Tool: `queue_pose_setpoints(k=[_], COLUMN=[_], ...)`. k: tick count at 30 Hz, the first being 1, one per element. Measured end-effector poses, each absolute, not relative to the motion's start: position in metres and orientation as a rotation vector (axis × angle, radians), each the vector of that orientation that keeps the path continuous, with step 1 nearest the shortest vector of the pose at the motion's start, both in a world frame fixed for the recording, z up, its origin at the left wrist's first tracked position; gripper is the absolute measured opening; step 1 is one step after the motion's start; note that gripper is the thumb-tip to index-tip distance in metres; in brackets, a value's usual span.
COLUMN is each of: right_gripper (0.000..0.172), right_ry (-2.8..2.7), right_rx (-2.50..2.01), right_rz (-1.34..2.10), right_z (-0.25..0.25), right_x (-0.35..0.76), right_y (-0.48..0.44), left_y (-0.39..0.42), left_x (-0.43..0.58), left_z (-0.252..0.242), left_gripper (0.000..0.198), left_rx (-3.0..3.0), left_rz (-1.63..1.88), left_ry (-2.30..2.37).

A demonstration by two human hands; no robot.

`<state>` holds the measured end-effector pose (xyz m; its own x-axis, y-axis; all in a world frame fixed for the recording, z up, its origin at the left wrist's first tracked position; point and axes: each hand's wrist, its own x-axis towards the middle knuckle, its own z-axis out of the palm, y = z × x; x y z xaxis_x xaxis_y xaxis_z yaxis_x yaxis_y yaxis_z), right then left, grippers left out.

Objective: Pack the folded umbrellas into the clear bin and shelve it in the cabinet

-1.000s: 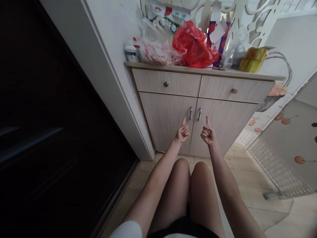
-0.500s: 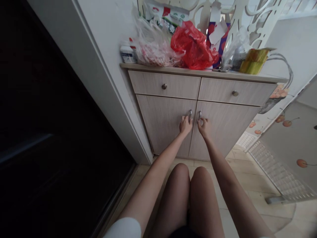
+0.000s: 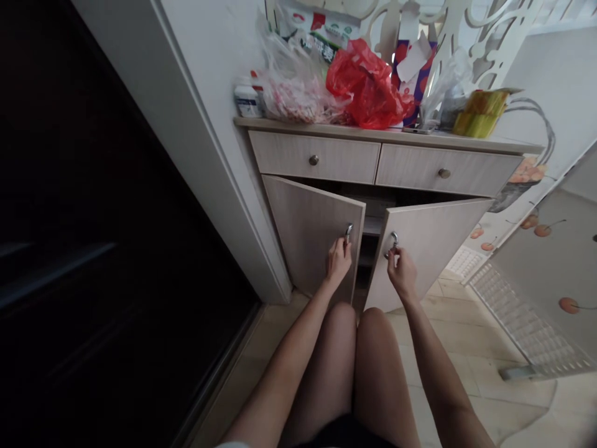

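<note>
Cabinet interior, largely hidden by its doors; bottle at the countertop's left end, label illegible; lattice screen, cropped above.

2 bare hands, pale sleeve edge, black bottoms

A red bag lay crumpled before a purple box, between a clear bag and a yellow packet, with a white bottle farther left.
</note>
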<state>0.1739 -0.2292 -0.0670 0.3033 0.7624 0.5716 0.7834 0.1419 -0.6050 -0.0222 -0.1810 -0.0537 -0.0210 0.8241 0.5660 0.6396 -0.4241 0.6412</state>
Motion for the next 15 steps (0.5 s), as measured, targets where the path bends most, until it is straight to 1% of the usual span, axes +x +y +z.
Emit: queue_pose_setpoints(k=[5, 8, 12, 15], right_gripper=[0.06, 0.066, 0.07, 0.065], right_ry=[-1.272, -1.184, -1.068, -1.004], right_rx=[-1.697, -1.745, -1.827, -1.892], right_rz=[-0.163, -0.184, -0.199, -0.201], right_z=[-0.078, -0.078, -0.074, -0.075], right_x=[0.209, 0.233, 0.268, 0.299], right_y=[-0.319, -0.362, -0.404, -0.427], left_y=[-0.236, -0.263, -0.284, -0.289], left_x=[-0.084, -0.123, -0.177, -0.219], left_z=[-0.08, -0.086, -0.09, -0.092], left_gripper=[0.021, 0.026, 0.028, 0.031], left_rx=[2.016, 1.956, 1.85, 1.782], left_rz=[1.725, 1.794, 1.846, 1.879], left_ry=[1.578, 1.7, 1.912, 2.007])
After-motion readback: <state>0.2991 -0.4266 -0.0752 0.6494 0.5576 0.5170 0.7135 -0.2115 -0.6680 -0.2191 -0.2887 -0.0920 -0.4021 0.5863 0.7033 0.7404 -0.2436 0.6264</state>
